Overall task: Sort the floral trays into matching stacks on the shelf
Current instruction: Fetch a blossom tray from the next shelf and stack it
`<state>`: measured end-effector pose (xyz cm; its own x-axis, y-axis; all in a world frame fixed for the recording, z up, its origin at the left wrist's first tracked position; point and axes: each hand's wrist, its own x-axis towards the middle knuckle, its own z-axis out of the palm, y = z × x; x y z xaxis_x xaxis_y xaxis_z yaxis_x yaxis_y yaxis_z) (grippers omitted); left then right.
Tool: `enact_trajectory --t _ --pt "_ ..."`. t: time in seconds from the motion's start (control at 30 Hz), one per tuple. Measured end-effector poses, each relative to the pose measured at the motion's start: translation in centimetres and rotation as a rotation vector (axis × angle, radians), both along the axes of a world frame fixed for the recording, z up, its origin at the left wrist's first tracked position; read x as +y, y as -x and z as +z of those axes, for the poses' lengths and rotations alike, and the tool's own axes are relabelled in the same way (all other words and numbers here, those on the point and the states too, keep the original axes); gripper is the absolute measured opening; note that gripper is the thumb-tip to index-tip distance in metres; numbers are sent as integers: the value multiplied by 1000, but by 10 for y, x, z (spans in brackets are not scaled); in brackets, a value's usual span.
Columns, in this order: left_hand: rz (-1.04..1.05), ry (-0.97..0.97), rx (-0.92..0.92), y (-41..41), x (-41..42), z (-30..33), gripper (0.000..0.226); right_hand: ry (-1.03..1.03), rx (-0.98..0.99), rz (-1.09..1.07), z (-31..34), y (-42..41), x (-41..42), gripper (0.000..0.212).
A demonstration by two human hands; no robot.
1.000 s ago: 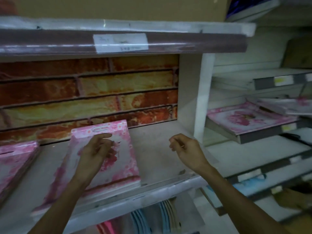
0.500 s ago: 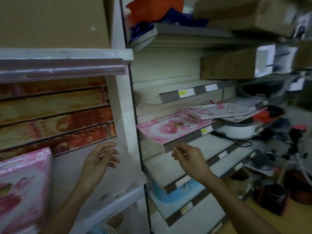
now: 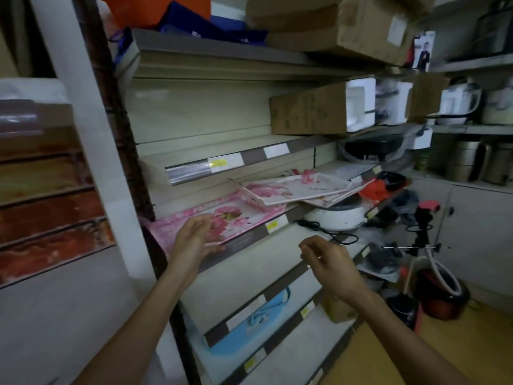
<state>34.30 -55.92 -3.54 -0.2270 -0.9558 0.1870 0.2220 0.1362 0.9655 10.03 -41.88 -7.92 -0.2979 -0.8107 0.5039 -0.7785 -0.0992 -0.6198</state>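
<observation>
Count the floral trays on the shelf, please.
3 can be told apart: a pink tray lying flat by the left hand, a handled white tray tilted on it, and another underneath. More may be hidden.

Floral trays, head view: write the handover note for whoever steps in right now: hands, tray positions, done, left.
Left hand: open, fingers reaching over the near edge of the pink floral tray; no grip visible.
Right hand: loosely curled, holding nothing, in the air in front of the shelf edge.
Trays: the pink floral tray lies flat on the middle shelf. To its right, the white floral trays sit in a skewed pile, overlapping its far corner.
Done: nothing on this shelf looks sorted.
Left: separate the pink tray from the white ones and square up matching stacks.
</observation>
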Motion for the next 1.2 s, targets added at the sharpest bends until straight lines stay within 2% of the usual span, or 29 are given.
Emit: enact_trajectory --t 0.13,0.27,0.37,0.5,0.73,0.87,0.93,1.1,1.2 --pt "-40 -119 43 50 -30 2 13 6 23 -30 -5 29 -12 13" --pt "-109 -230 49 95 -70 4 38 -7 46 -33 -10 53 -36 13" --pt "-128 -277 33 127 -95 9 22 -4 68 -48 -13 71 -58 13" --pt "-166 -373 44 163 -134 16 40 -24 95 -50 -11 91 -91 14" --pt "-150 -477 93 197 -186 0 44 -60 99 -48 -13 119 -146 14" --pt "-71 -387 63 207 -196 -2 25 -113 23 -53 -15 124 -176 17" --pt "-57 -369 63 208 -198 -2 19 -124 -129 -60 -10 122 -190 22" --pt "-53 -366 126 200 -192 -2 11 -12 -1015 52 12 119 -213 42" --pt "-90 -373 186 192 -179 4 12 88 -1379 184 27 130 -224 47"
